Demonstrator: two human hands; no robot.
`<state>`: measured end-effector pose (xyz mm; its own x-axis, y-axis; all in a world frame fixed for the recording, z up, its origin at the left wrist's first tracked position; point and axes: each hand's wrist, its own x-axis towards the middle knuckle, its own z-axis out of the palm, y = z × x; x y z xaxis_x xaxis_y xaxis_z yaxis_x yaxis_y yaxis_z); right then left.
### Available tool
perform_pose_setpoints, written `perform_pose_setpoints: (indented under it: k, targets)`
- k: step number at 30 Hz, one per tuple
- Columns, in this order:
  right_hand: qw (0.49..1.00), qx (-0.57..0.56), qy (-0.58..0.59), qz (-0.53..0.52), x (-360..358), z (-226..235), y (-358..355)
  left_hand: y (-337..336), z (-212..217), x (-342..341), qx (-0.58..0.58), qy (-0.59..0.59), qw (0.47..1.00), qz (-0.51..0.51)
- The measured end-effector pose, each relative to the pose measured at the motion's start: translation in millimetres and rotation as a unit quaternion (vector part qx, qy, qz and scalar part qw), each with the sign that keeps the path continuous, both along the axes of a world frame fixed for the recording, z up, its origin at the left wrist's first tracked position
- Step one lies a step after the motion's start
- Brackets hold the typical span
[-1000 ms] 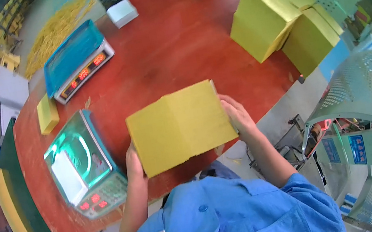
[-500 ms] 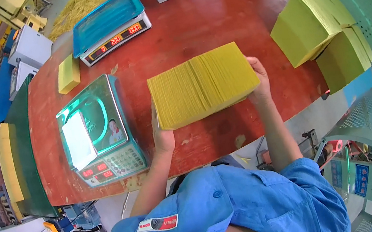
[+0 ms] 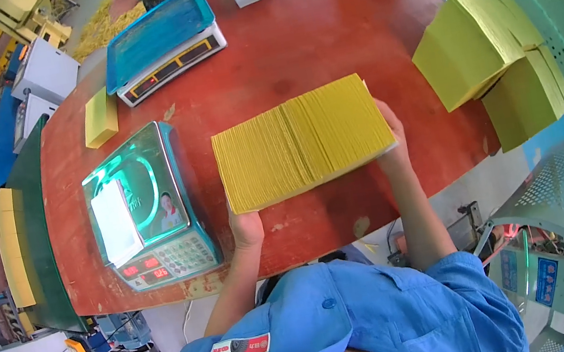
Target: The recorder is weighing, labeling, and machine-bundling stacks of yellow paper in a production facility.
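- Head view: red surface (image 3: pixel 318 35), stretching under nearly everything.
- Two large yellow blocks (image 3: pixel 467 55) leaning close together at the right edge of the surface, beside a perforated screen (image 3: pixel 544 5).
- Near scale (image 3: pixel 182 248), on the surface at the left, its red digits lit.
- Stack of yellow sheets (image 3: pixel 305 146), the thing in hand: above the near part of the surface, right of the near scale, sheet edges facing up, slightly tilted.
- Far scale (image 3: pixel 158 36), with a blue tray on top, beyond the near scale.
- Right hand (image 3: pixel 395 138), gripping the stack's right end, and left hand (image 3: pixel 247 230), gripping its lower left end; many fingers are hidden.
- White pad (image 3: pixel 116 222), lying on the near scale.
- Small yellow block (image 3: pixel 100 117), just left of the far scale.
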<state>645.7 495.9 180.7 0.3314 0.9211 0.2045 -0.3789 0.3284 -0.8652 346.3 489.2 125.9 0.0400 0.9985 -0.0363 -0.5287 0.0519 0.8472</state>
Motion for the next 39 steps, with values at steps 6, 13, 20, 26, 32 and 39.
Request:
perform_pose_setpoints:
  k: [6,13,20,26,32,39]
  targets:
    - [0.994,-0.107,-0.012,-0.021,-28.1,-17.6,-1.7,-12.9,-12.4,6.1,-0.011,0.068,0.997,0.041]
    - [0.956,-0.215,-0.197,0.025,-34.3,97.7,-65.9,-56.3,136.0,-1.6,-0.148,-0.07,0.986,-0.011]
    - [0.887,-0.257,-0.364,0.116,7.6,8.6,-30.2,-9.4,125.1,-3.5,-0.262,-0.04,0.961,-0.084]
    - [0.892,-0.35,-0.266,0.1,12.7,32.0,-19.7,-2.4,125.9,-9.4,-0.246,0.027,0.961,-0.127]
    - [0.961,-0.233,-0.11,0.097,5.3,17.9,-34.6,-9.4,107.2,-18.1,-0.255,0.049,0.964,-0.055]
    - [0.967,-0.228,-0.103,0.047,-11.7,29.1,-39.0,-8.7,102.5,-10.8,-0.227,0.027,0.972,-0.047]
